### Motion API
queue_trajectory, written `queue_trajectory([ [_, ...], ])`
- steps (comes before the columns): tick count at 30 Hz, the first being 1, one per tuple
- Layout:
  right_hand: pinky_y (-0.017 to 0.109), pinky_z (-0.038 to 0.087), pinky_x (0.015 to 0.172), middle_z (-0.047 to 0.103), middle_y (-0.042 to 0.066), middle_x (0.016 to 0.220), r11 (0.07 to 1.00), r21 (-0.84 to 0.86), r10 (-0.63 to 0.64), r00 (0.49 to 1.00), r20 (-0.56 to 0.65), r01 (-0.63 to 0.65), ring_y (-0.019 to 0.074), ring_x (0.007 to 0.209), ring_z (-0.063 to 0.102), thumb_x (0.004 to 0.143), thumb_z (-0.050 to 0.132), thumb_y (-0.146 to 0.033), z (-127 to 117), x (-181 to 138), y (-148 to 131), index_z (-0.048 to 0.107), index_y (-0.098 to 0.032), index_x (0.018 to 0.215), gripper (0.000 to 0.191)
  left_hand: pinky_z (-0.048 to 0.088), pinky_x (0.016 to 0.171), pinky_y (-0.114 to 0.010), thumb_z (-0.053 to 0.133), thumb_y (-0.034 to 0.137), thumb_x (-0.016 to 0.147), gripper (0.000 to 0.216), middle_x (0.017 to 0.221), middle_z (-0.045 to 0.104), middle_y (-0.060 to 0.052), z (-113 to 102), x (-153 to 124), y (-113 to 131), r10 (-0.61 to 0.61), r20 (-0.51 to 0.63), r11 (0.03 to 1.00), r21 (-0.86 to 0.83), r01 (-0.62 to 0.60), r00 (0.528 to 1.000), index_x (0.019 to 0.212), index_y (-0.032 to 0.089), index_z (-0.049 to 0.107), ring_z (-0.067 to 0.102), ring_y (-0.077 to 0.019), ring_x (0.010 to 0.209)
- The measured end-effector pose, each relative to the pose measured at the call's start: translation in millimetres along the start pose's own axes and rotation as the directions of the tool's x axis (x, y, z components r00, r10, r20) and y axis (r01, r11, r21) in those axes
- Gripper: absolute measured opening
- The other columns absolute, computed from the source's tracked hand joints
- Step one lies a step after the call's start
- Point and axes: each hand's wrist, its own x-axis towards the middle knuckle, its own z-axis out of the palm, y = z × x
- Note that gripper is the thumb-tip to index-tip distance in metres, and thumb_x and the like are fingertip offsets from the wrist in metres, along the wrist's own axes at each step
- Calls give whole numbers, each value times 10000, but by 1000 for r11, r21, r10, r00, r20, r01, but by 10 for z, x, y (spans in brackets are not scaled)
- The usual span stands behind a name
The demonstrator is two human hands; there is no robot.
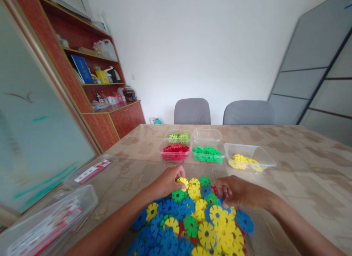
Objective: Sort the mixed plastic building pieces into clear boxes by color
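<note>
A heap of notched, flower-shaped plastic discs in blue, yellow, green and red lies on the table in front of me. At the heap's far left side, my left hand (173, 179) pinches a yellow notched disc (183, 182) between thumb and fingers. My right hand (232, 192) is at the far right side of the heap with its fingers curled down among the discs. What those fingers hold, if anything, is hidden. A red disc (215, 191) shows beside them, close to a green disc (211, 199). Yellow discs (224, 226) lie nearer me, and blue discs (167, 208) spread on the left.
Beyond the heap stand transparent tubs with red discs (175, 149), light green discs (179, 138), green discs (208, 154) and yellow discs (243, 162). Two labelled plastic pieces, a tub (92, 197) and a flatter one (114, 158), lie left. Grey chairs (191, 111) stand behind the table.
</note>
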Motion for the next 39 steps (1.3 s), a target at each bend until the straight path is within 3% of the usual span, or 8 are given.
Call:
queue_trajectory([
  [4,209,376,551,579,-35,681,1000,15,-17,1000,3,17,138,657,542,612,632,-102,-38,2,11,631,-173,767,171,358,590,-216,564,169,721,89,676,564,45,-66,-12,37,-2,-22,997,-79,0,1000,806,173,537,523,-129,644],
  [8,216,363,538,585,-31,628,1000,-3,-22,1000,19,22,139,614,539,628,614,-122,-158,-65,14,667,-167,729,123,402,673,-230,535,163,739,151,848,658,-8,-138,-22,146,6,-22,989,-150,-9,1000,876,154,598,583,-158,781],
  [13,231,359,547,591,-18,620,998,-38,-47,997,-63,45,150,615,531,702,616,-202,-277,-128,43,656,-176,695,48,424,654,-229,567,185,738,219,842,675,-10,-27,-27,232,5,49,978,-209,5,999,932,151,663,589,-163,756],
  [19,235,362,554,588,-19,648,989,-26,-147,977,-156,145,143,612,523,766,575,-198,-51,85,38,651,-176,782,81,420,623,-227,623,186,691,290,802,656,-19,179,-3,147,-21,76,980,-196,36,997,973,137,670,578,-165,718],
  [24,223,374,518,545,-36,636,981,8,-189,972,-141,192,130,576,529,804,528,-193,159,204,23,622,-180,780,98,420,676,-249,717,253,645,381,891,640,-36,201,-9,113,-38,51,987,-157,46,998,1009,152,668,563,-191,792],
  [31,225,365,544,572,-41,629,978,32,-202,975,-93,206,129,599,523,747,589,-155,68,141,75,656,-183,752,72,340,570,-200,731,224,601,279,713,532,42,158,-27,179,-22,59,978,-207,34,998,852,172,620,473,-139,671],
  [34,225,372,539,560,-43,607,974,91,-198,976,-94,207,122,579,511,766,618,-222,37,126,50,647,-179,742,57,323,575,-205,693,227,640,209,675,500,53,128,-19,188,-12,42,965,-262,22,999,806,164,582,439,-123,636],
  [39,208,373,473,488,-56,590,949,233,-176,971,-163,212,99,516,469,784,612,-364,159,217,-31,529,-188,720,205,297,543,-206,708,313,639,262,651,475,55,142,7,192,-11,47,928,-372,28,999,785,157,557,409,-109,599],
])
